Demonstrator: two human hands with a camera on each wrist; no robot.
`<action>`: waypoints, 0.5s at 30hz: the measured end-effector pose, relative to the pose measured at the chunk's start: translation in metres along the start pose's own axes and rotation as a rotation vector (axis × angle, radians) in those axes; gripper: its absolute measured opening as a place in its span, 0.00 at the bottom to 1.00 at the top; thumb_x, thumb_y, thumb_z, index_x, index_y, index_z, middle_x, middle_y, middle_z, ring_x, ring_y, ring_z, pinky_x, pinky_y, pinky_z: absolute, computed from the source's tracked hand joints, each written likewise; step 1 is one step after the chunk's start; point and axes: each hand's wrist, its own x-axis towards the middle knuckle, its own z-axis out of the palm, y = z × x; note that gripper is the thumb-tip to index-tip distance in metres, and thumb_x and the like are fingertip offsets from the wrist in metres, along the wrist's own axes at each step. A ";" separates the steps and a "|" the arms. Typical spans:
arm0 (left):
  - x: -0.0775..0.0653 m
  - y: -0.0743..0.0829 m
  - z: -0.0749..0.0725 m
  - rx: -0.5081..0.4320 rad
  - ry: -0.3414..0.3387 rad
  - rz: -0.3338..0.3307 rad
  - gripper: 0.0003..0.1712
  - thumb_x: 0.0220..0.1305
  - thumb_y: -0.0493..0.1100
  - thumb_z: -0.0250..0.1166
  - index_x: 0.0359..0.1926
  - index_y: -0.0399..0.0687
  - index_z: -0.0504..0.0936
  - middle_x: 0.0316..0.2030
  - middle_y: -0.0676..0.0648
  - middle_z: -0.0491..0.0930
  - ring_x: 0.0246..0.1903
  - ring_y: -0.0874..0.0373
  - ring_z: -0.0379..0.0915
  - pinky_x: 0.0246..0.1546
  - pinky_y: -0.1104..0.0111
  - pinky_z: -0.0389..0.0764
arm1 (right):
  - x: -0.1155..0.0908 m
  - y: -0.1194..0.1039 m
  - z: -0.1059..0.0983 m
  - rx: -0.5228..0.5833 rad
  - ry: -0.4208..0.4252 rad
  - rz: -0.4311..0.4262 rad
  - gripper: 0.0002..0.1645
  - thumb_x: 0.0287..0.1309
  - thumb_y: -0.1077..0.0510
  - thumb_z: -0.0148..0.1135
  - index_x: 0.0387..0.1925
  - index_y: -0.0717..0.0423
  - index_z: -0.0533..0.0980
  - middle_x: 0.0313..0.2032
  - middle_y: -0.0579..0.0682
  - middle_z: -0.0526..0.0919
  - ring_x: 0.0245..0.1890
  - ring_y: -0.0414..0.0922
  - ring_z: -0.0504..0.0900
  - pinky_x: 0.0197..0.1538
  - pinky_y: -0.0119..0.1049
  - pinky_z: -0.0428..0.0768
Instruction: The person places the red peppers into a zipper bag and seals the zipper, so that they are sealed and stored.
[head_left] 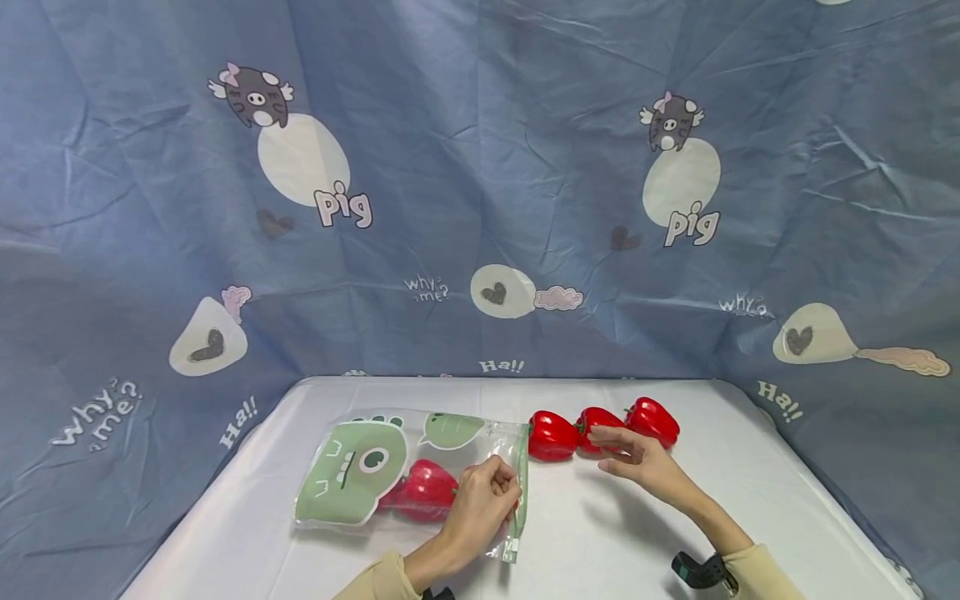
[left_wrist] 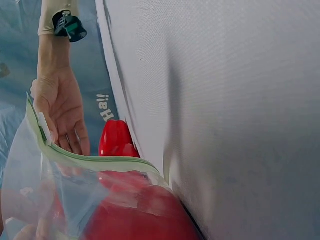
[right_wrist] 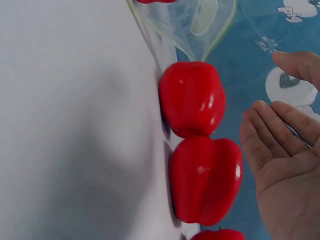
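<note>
A clear zip bag (head_left: 465, 454) printed with a green cartoon monster lies on the table, its green-edged mouth facing right. Inside, a red bell pepper (head_left: 426, 490) shows clearly; more red shows beside it and by the mouth. My left hand (head_left: 480, 504) pinches the bag's film near the mouth. Through the film, its fingers (left_wrist: 44, 220) are partly visible in the left wrist view. Just above the middle one of three peppers outside hovers my right hand (head_left: 637, 458), fingers spread and holding nothing. Two of those peppers, a nearer one (right_wrist: 192, 99) and its neighbour (right_wrist: 206, 180), touch in the right wrist view.
The three loose peppers form a row from the bag's mouth toward the back right, the last being the rightmost pepper (head_left: 652, 422). A white cloth covers the table (head_left: 600, 550). Behind it hangs a blue printed curtain (head_left: 480, 183).
</note>
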 end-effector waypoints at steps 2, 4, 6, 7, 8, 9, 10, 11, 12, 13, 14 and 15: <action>0.000 0.000 0.000 0.003 0.001 0.000 0.05 0.55 0.30 0.61 0.28 0.42 0.77 0.16 0.51 0.76 0.11 0.70 0.69 0.09 0.78 0.71 | 0.000 -0.001 -0.005 -0.006 0.018 -0.004 0.31 0.58 0.58 0.65 0.62 0.62 0.69 0.62 0.65 0.72 0.61 0.61 0.73 0.53 0.29 0.80; 0.000 0.000 0.000 -0.003 0.000 -0.002 0.05 0.55 0.30 0.61 0.28 0.42 0.77 0.16 0.51 0.76 0.11 0.70 0.69 0.09 0.78 0.71 | -0.001 0.000 -0.012 -0.017 0.042 -0.014 0.31 0.58 0.59 0.65 0.62 0.62 0.69 0.61 0.66 0.72 0.61 0.62 0.73 0.53 0.29 0.80; 0.000 0.000 0.000 -0.008 -0.002 -0.001 0.04 0.55 0.29 0.61 0.28 0.42 0.77 0.16 0.51 0.76 0.11 0.69 0.69 0.09 0.79 0.71 | -0.002 0.001 -0.019 -0.037 0.069 -0.026 0.32 0.58 0.59 0.65 0.63 0.62 0.68 0.61 0.67 0.72 0.61 0.62 0.73 0.53 0.28 0.79; 0.000 0.000 0.000 -0.010 -0.003 0.004 0.04 0.55 0.29 0.61 0.28 0.42 0.77 0.16 0.51 0.76 0.11 0.69 0.69 0.09 0.79 0.71 | -0.003 0.001 -0.023 -0.046 0.087 -0.027 0.32 0.58 0.59 0.65 0.63 0.61 0.68 0.61 0.67 0.72 0.60 0.61 0.74 0.52 0.26 0.79; 0.000 0.000 0.000 -0.010 -0.004 0.006 0.04 0.55 0.29 0.61 0.28 0.42 0.77 0.16 0.51 0.76 0.11 0.69 0.69 0.09 0.79 0.71 | -0.004 0.002 -0.026 -0.054 0.103 -0.032 0.31 0.59 0.58 0.64 0.63 0.60 0.68 0.60 0.67 0.73 0.60 0.60 0.75 0.52 0.26 0.79; 0.000 0.000 0.000 -0.009 -0.004 0.009 0.04 0.55 0.29 0.61 0.28 0.42 0.77 0.16 0.51 0.76 0.11 0.70 0.69 0.09 0.78 0.71 | -0.004 0.002 -0.030 -0.059 0.121 -0.034 0.32 0.58 0.58 0.65 0.63 0.59 0.68 0.60 0.67 0.73 0.60 0.57 0.75 0.52 0.25 0.79; 0.000 -0.001 0.000 -0.008 -0.003 0.012 0.04 0.55 0.30 0.61 0.28 0.42 0.77 0.16 0.51 0.76 0.11 0.70 0.69 0.09 0.78 0.71 | -0.005 0.003 -0.033 -0.062 0.135 -0.038 0.32 0.58 0.58 0.65 0.64 0.58 0.68 0.60 0.66 0.73 0.60 0.55 0.76 0.53 0.24 0.78; 0.000 -0.001 0.000 -0.006 -0.002 0.016 0.04 0.55 0.30 0.61 0.28 0.42 0.77 0.16 0.51 0.76 0.11 0.70 0.69 0.09 0.78 0.71 | -0.006 0.004 -0.036 -0.064 0.148 -0.040 0.32 0.58 0.58 0.65 0.64 0.58 0.68 0.60 0.65 0.74 0.60 0.52 0.77 0.53 0.24 0.78; 0.000 -0.001 0.000 -0.004 -0.001 0.019 0.04 0.55 0.30 0.61 0.28 0.42 0.77 0.16 0.51 0.76 0.11 0.70 0.69 0.09 0.78 0.71 | -0.006 0.005 -0.039 -0.063 0.158 -0.040 0.32 0.58 0.58 0.65 0.64 0.58 0.68 0.60 0.64 0.74 0.59 0.49 0.77 0.53 0.23 0.78; 0.000 -0.001 0.000 -0.001 0.002 0.020 0.04 0.55 0.30 0.61 0.28 0.42 0.77 0.16 0.51 0.76 0.11 0.71 0.69 0.09 0.78 0.71 | -0.007 0.007 -0.042 -0.061 0.168 -0.036 0.32 0.58 0.58 0.65 0.64 0.58 0.68 0.60 0.63 0.74 0.59 0.46 0.77 0.53 0.23 0.77; 0.000 -0.001 0.000 0.002 0.003 0.018 0.04 0.55 0.30 0.61 0.28 0.42 0.77 0.16 0.51 0.76 0.11 0.71 0.69 0.09 0.78 0.71 | -0.007 0.008 -0.045 -0.058 0.175 -0.030 0.33 0.58 0.58 0.65 0.65 0.58 0.67 0.61 0.63 0.74 0.59 0.42 0.77 0.53 0.22 0.77; 0.000 -0.001 0.000 0.004 0.004 0.019 0.04 0.55 0.30 0.61 0.28 0.42 0.77 0.17 0.52 0.76 0.11 0.71 0.69 0.09 0.77 0.72 | -0.008 0.009 -0.047 -0.059 0.181 -0.024 0.34 0.59 0.58 0.65 0.65 0.58 0.66 0.61 0.63 0.73 0.59 0.39 0.77 0.54 0.22 0.77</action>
